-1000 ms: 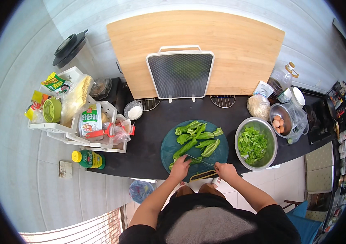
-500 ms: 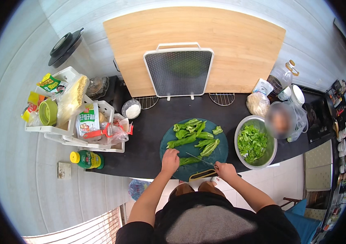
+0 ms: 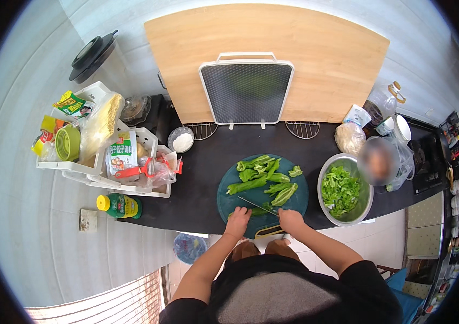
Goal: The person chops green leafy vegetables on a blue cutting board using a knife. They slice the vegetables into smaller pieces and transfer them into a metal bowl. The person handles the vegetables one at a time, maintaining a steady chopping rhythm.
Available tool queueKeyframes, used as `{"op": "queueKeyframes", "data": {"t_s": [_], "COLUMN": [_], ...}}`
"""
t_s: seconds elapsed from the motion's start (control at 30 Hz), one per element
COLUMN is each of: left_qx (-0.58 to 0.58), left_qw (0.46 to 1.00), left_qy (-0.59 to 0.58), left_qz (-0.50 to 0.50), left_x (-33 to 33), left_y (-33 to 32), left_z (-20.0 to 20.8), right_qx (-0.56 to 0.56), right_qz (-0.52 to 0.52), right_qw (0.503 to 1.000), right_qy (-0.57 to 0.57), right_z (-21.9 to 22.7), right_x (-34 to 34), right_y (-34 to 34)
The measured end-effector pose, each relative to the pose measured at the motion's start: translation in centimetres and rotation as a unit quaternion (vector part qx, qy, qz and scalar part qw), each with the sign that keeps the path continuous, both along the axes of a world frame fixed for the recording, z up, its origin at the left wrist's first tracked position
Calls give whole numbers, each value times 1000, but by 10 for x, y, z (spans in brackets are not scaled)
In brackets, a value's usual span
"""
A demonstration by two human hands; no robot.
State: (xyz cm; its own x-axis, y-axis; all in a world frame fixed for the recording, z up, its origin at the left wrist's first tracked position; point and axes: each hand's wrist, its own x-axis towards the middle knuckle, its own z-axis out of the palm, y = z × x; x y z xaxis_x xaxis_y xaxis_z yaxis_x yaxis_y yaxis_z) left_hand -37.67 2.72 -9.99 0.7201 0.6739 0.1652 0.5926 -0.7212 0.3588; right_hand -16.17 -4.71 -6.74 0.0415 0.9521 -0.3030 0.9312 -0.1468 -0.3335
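A round dark green cutting board lies at the counter's front edge, with several long green peppers, some cut open, on its far part. My right hand is closed round the handle of a kitchen knife, its blade pointing left and away across the near part of the board. Beneath the blade lies another green pepper. My left hand pinches the left end of this pepper, its fingertips partly hidden. To the right, a metal bowl holds chopped green leafy pieces.
White baskets of packets stand at left, near a green bottle with yellow cap. A small bowl of white powder sits behind them. A large wooden board and a framed board lean at the back. Bags and jars crowd the right.
The knife has swung over the near pepper, its tip now farther left. My left hand has moved slightly nearer to me along the pepper. The whole view has shifted a little.
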Motion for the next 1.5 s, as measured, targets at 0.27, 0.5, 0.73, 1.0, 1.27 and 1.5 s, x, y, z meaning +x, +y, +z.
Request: {"op": "queueKeyframes", "data": {"t_s": [0.27, 0.5, 0.73, 1.0, 1.27, 1.5], "left_qx": [14, 14, -38, -37, -45, -33], "left_qw": [999, 998, 999, 996, 997, 998], "left_qy": [34, 61, -38, -76, -54, -56], "left_qz": [-40, -22, 10, -2, -15, -26], "left_x": [1, 3, 0, 2, 4, 3], "left_y": [-1, -4, -10, -11, -3, -9], "left_z": [3, 9, 1, -12, -8, -11], "right_qx": [4, -25, 27, -27, -64, -47], "right_qz": [-16, -16, -72, -54, -30, -49], "right_qw": [1000, 1000, 996, 998, 997, 997], "right_qy": [18, 4, 45, 33, 37, 28], "right_z": [-21, 0, 17, 22, -8, -14], "right_x": [-4, 5, 6, 3, 1, -17], "right_y": [13, 0, -9, -23, 1, 2]}}
